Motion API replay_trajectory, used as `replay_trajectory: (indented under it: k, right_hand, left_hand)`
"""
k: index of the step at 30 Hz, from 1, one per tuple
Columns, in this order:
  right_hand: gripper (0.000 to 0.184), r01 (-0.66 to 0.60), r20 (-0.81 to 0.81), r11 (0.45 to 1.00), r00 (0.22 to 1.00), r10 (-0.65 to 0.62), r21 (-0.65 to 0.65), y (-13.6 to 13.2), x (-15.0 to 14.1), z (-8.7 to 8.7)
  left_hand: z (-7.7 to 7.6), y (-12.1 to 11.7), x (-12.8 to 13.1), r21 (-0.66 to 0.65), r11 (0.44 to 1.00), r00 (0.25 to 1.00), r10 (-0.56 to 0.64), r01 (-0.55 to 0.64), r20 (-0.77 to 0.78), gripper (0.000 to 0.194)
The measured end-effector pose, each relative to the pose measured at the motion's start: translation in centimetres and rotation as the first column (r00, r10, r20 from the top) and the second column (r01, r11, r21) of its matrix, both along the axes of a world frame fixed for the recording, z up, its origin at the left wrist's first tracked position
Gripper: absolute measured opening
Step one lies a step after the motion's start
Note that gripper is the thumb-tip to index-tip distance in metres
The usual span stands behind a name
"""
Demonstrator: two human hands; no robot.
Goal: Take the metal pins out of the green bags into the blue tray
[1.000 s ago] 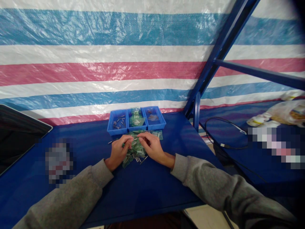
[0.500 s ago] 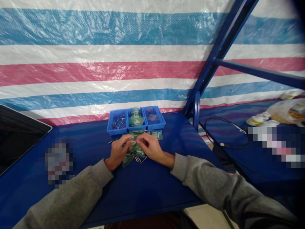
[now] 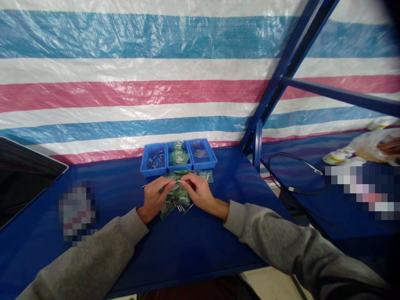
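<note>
Between my two hands, just above a heap of green plastic bags, is a thin metal rod (image 3: pixel 178 181). My left hand (image 3: pixel 155 195) pinches its left end with thumb and forefinger. At the other end my right hand (image 3: pixel 200 192) pinches it too; the fingertips of the two hands are a short gap apart. Under them lie the green plastic bags (image 3: pixel 179 192), with several loose metal pins (image 3: pixel 178 206) at the near side of the heap. The fingers hide most of the rod, so its exact kind is unclear.
Three blue bins stand behind the heap: the left bin (image 3: pixel 153 170) holds metal pins, the middle bin (image 3: pixel 179 167) green bags, the right bin (image 3: pixel 206 166) clear bags. A black screen-like panel (image 3: pixel 25 179) is at left. Blue frame posts (image 3: pixel 258 143) and a cable (image 3: pixel 308 193) are at right.
My fingertips came close together and lowered half a second ago, then rose and parted slightly, showing the rod between them. My left-hand fingers have straightened a little. Bins and heap look the same.
</note>
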State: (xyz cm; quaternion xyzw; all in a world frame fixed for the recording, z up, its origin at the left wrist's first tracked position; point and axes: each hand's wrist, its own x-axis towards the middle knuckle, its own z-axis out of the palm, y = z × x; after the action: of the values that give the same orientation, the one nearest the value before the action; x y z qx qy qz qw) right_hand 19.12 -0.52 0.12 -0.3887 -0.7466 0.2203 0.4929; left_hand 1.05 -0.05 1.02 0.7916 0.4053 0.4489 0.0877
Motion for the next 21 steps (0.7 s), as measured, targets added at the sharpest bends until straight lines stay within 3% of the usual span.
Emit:
replay_trajectory:
  k: [15,21]
  right_hand:
    - [0.033,0.022,0.059,1.0,0.998,-0.022,0.011,0.04,-0.05,-0.09]
    - [0.032,0.03,0.033,0.999,0.999,-0.031,0.018,0.08,0.02,-0.08]
  left_hand:
    - [0.2,-0.09,0.22,-0.019,0.998,0.991,-0.065,0.067,0.118,0.012]
    - [-0.28,-0.01,0.18,-0.075,0.997,0.996,0.002,0.005,0.089,0.011]
